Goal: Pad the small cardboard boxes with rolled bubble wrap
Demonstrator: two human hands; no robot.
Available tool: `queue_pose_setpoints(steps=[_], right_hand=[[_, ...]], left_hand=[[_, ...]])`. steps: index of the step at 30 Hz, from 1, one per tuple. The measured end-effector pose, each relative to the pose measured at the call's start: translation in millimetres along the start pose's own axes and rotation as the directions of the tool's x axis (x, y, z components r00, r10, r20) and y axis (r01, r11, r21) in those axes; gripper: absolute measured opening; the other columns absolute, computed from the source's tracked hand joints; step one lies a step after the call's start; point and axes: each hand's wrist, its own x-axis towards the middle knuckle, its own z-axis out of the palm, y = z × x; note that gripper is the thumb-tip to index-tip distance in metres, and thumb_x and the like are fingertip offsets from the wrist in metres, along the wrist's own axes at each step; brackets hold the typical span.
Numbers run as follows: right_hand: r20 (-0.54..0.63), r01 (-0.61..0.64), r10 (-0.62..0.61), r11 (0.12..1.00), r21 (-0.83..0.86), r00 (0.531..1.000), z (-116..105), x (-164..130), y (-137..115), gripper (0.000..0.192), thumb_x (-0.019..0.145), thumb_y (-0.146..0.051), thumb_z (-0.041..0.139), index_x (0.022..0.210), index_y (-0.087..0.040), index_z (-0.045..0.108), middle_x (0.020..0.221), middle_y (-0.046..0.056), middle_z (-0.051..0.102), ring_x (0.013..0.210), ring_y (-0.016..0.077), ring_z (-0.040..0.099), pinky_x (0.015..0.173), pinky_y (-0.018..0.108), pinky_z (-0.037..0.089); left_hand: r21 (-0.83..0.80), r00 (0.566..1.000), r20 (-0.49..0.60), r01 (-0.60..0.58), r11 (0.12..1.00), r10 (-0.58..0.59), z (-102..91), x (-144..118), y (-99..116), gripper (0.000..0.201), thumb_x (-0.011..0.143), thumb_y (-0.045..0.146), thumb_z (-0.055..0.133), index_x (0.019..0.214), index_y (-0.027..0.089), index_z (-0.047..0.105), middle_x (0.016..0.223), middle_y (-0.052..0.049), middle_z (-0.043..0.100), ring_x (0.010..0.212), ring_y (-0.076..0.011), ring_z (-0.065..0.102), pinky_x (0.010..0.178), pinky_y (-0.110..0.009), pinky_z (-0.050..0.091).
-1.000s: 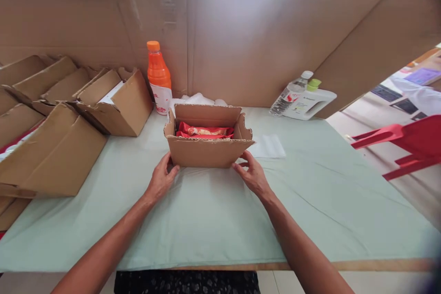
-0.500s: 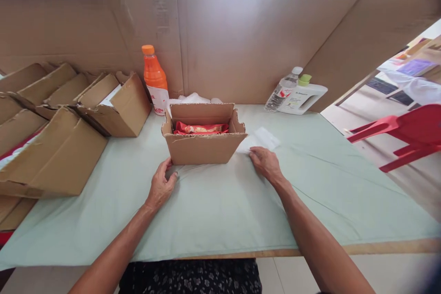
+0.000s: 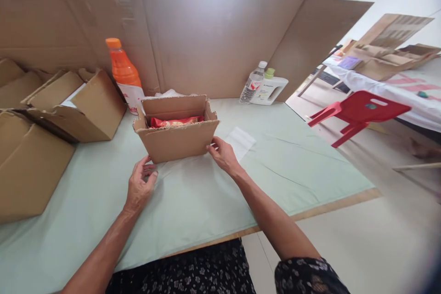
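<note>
Packing step, by the look of it: small open cardboard box at frame centre on the pale green table cover, contents in, flaps not yet shut. Next move likely needs both hands back on the box walls, or a pick of the white sheet lying just right of the box.

Right hand at the box's lower right corner, fingertips touching the front wall, fingers loosely curled, gripping nothing. Left hand below and left of the box, resting on the cover, half-open, empty, just apart from the cardboard.

Box: plain brown corrugated, upright, top open, front wall slightly bowed, ragged edges on the side flaps. Red snack packet lying flat inside, only top edge showing.

Around: orange bottle upper left, behind the box; white crumpled wrap just behind the box's rear wall; clear water bottle and white jug centre right; stacked brown cartons at left edge; red chair at right, off the table.
</note>
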Motion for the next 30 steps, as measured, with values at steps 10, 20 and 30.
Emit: queue_pose_setpoints(steps=[10, 20, 30], right_hand=[[-0.036, -0.041, 0.033, 0.968, -0.247, 0.999, -41.0, -39.4, 57.4, 0.046, 0.08, -0.035, 0.071, 0.123, -0.017, 0.07, 0.138, 0.018, 0.064, 0.128, 0.0401, 0.057, 0.105, 0.058, 0.043], [0.04, 0.012, -0.005, 0.985, -0.17, 0.999, -52.1, -95.1, 47.0, 0.019, 0.089, -0.022, 0.059, 0.096, -0.021, 0.076, 0.112, 0.007, 0.078, 0.107, 0.0247, 0.071, 0.1, 0.041, 0.049], [0.397, -0.005, -0.158, 0.925, 0.38, 0.904, -27.0, -162.1, -19.4, 0.021, 0.091, -0.028, 0.059, 0.097, -0.021, 0.077, 0.095, 0.003, 0.079, 0.089, 0.0193, 0.07, 0.082, 0.03, 0.053]], left_hand=[[0.012, 0.996, -0.048, 0.079, 0.997, -0.078, -0.9, 2.2, -0.2, 0.059, 0.083, 0.035, 0.061, 0.138, 0.015, 0.051, 0.14, -0.018, 0.058, 0.107, -0.0244, 0.069, 0.087, -0.038, 0.058], [0.325, 0.917, 0.215, -0.392, 0.861, 0.336, -4.8, -61.3, 55.6, 0.043, 0.092, 0.026, 0.059, 0.135, 0.025, 0.057, 0.144, -0.013, 0.055, 0.125, -0.0295, 0.061, 0.091, -0.043, 0.06], [0.08, 0.761, 0.421, -0.574, 0.815, 0.494, 23.7, -117.7, 80.6, 0.055, 0.09, 0.021, 0.062, 0.143, 0.029, 0.051, 0.139, -0.011, 0.063, 0.133, -0.0296, 0.057, 0.108, -0.049, 0.05]])
